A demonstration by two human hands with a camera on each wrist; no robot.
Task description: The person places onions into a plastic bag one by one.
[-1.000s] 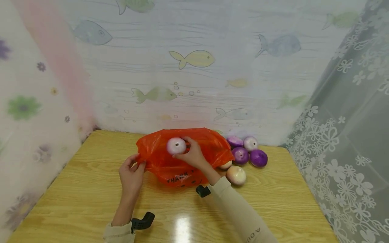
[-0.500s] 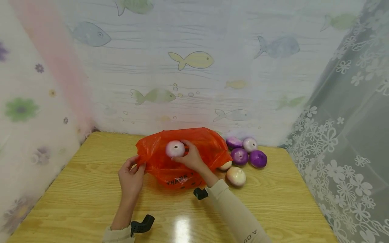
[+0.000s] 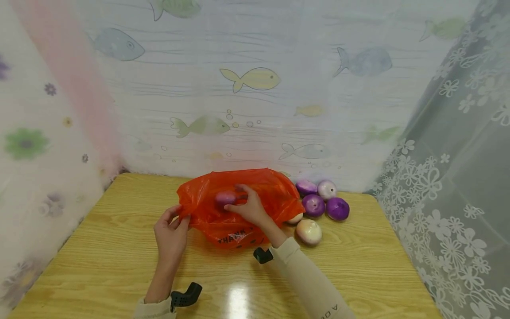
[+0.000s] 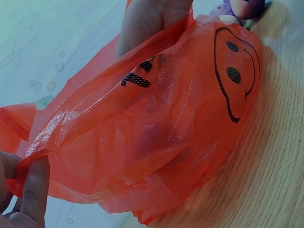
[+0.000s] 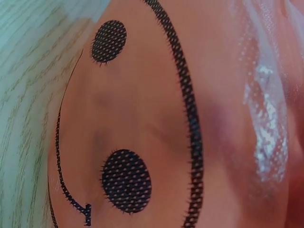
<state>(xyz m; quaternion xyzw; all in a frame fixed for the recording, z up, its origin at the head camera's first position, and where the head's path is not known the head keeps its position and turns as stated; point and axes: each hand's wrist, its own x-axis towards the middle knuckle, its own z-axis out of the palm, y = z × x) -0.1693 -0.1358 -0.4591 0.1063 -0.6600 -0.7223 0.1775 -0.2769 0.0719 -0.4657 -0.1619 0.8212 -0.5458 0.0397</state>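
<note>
My left hand (image 3: 172, 228) pinches the left edge of a red plastic bag (image 3: 207, 226), which lies with its mouth spread and black print on its near side. In the left wrist view its fingers (image 4: 34, 190) grip the bunched edge. My right hand (image 3: 252, 206) is in the bag's mouth, thumb and fingers spread apart. Just left of its fingertips a purple onion (image 3: 226, 199) sits lower within the bag, tinted by the red plastic. The right wrist view is filled by the bag's smiley print (image 5: 126, 180), and that hand is hidden there.
Right of the bag several onions lie grouped on the wooden table (image 3: 358, 266), among them a dark purple one (image 3: 338, 208) and a pale one (image 3: 326, 189). A cream-coloured onion (image 3: 308, 232) lies nearer. Another pale onion (image 3: 295, 218) is partly covered by the bag. A fish-print curtain (image 3: 255, 110) hangs behind.
The onion has left my right hand's grip and dropped into the bag, and the fingers have spread. My right hand lowered slightly beforehand. My left hand keeps its hold on the bag's edge.
</note>
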